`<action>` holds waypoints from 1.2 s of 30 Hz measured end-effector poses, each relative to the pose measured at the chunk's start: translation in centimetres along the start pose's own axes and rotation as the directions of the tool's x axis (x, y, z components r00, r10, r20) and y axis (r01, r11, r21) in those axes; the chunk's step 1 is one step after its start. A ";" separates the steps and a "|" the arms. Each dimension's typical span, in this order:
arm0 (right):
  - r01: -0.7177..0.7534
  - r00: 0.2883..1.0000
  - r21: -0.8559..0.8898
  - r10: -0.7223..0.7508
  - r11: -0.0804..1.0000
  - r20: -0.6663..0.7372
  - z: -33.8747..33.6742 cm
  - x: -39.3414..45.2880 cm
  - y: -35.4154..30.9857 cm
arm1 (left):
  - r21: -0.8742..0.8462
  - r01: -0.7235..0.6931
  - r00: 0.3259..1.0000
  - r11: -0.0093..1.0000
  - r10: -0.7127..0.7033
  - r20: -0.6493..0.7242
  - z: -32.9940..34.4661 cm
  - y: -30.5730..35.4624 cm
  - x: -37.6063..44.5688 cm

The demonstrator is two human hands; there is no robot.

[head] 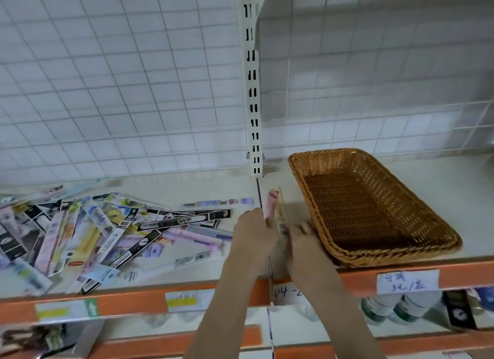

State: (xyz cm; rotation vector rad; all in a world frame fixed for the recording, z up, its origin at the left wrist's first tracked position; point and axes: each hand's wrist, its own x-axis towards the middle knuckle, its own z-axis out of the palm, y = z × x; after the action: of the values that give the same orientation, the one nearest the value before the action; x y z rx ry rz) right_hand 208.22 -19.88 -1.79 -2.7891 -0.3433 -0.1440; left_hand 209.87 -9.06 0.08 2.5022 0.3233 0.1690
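Head view: left hand (256, 233) pinches the pink pack (271, 203) by its near end, just left of the basket (294, 166). Right hand (303, 239) rests on the gold pack (282, 209) alongside, grip too blurred to call. Risk: the end-held pack could pivot, snag the basket's rim and drop short.

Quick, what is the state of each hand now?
Left hand: grips the pink pack.
Right hand: seems to hold the gold pack; blurred.

Reaching in from 6 o'clock, bare forearms side by side, nearly touching.
Left grip (255, 233) curled round a pink pack (272, 202) pointing to 12 o'clock; right grip (304, 239) at its 3 o'clock, knuckles up, fingers bent and blurred.
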 end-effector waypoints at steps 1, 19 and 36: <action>0.011 1.000 -0.001 -0.011 1.000 0.018 -0.1 -0.1 0.0 | 0.007 -0.002 1.000 1.000 0.002 0.002 -0.1 0.1 -0.3; 0.151 0.988 0.169 -0.155 0.974 0.011 1.3 2.5 -5.3 | 0.040 0.081 0.952 0.996 -0.065 -0.300 -8.9 -10.1 -2.8; 0.168 0.952 -0.111 -0.132 0.980 0.275 3.2 12.5 -13.5 | 0.004 0.011 0.935 1.000 -0.009 -0.353 -18.1 -21.5 0.6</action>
State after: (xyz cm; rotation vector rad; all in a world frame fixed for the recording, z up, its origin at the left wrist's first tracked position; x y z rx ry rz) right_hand 217.11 -3.68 1.09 -2.9159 -0.6353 0.1841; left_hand 202.86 18.04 2.19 2.4679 0.4824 0.6197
